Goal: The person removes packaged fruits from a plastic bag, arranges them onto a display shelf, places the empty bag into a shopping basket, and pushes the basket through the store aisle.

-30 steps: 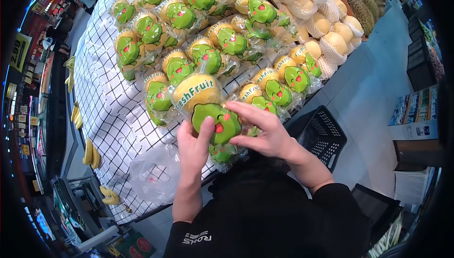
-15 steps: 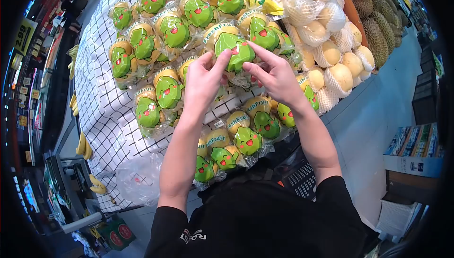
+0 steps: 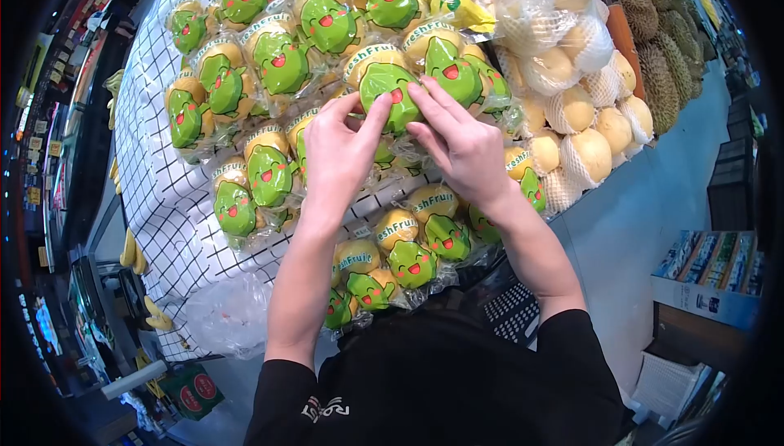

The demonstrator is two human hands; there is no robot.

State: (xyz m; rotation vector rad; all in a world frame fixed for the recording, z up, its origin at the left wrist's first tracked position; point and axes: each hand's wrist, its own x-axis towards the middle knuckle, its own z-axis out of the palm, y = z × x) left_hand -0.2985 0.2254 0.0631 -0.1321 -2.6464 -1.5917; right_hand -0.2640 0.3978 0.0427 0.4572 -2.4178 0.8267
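Left hand (image 3: 347,148) and right hand (image 3: 465,144) grasp bagged fruit (image 3: 388,95), seemingly lengthwise forward, lettering (image 3: 371,56) foremost.

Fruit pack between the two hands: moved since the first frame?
Yes. The fruit pack has gone farther from the wearer, and is now much closer to the yellow bag.

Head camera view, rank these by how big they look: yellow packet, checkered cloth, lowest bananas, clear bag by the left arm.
Largest to smallest:
Checkered cloth
Clear bag by the left arm
Yellow packet
Lowest bananas
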